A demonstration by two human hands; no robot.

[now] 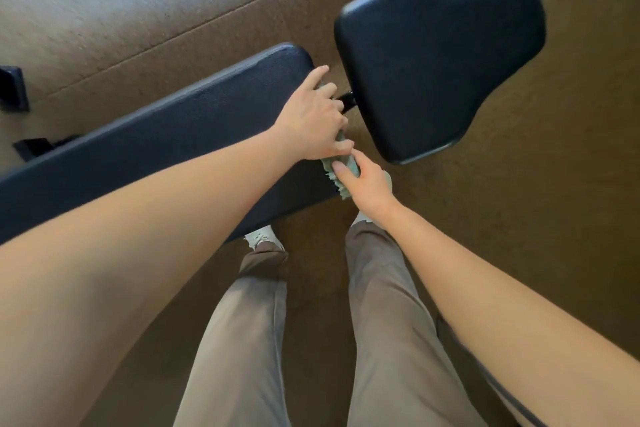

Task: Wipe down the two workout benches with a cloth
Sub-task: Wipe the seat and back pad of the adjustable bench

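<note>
Both hands meet at the near end of the long bench pad, clamped on one cloth. Left hand (313,114) lies palm-down over the cloth (341,163) at the pad's end edge, fingers curled round it, index finger stretched toward the gap. Right hand (367,184) pinches the cloth's lower end between thumb and fingers, just below the left hand, almost touching it. Cloth is pale green, bunched into a narrow roll, frayed along one side; long axis runs along the pad's end edge, across the bench's length. Most of it is hidden under the left hand.

Long bench pad (156,146) stretches away to the left from the hands, dark, textured, no visible marks. Seat pad (440,66) sits just to the right across a narrow gap, joined by a black bracket (348,100). Left hand is nearer the long pad, right hand nearer the seat pad. Likely step: regripping or refolding the cloth before a stroke; which pad comes next cannot be told.

Brown speckled floor (519,218) all round; person's legs and shoes below.
</note>
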